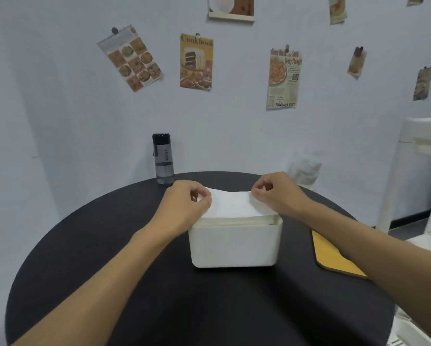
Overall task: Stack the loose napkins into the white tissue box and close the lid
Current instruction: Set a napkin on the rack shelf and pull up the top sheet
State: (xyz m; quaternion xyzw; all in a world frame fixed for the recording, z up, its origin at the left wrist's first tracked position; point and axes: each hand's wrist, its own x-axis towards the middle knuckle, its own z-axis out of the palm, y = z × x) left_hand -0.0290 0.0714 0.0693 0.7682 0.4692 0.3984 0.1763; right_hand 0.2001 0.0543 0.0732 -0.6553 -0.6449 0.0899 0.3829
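Note:
A white tissue box (pixel 234 243) stands open in the middle of the round black table (pixel 134 283). A stack of white napkins (pixel 232 204) sits at its open top, rising above the rim. My left hand (pixel 184 203) pinches the stack's left edge and my right hand (pixel 274 193) pinches its right edge. A flat yellow-brown lid (pixel 334 255) lies on the table to the right of the box, partly under my right forearm.
A dark water bottle (pixel 163 158) stands at the table's far edge, left of the box. A white rack (pixel 421 171) stands to the right beside the table. Recipe posters hang on the pale wall behind.

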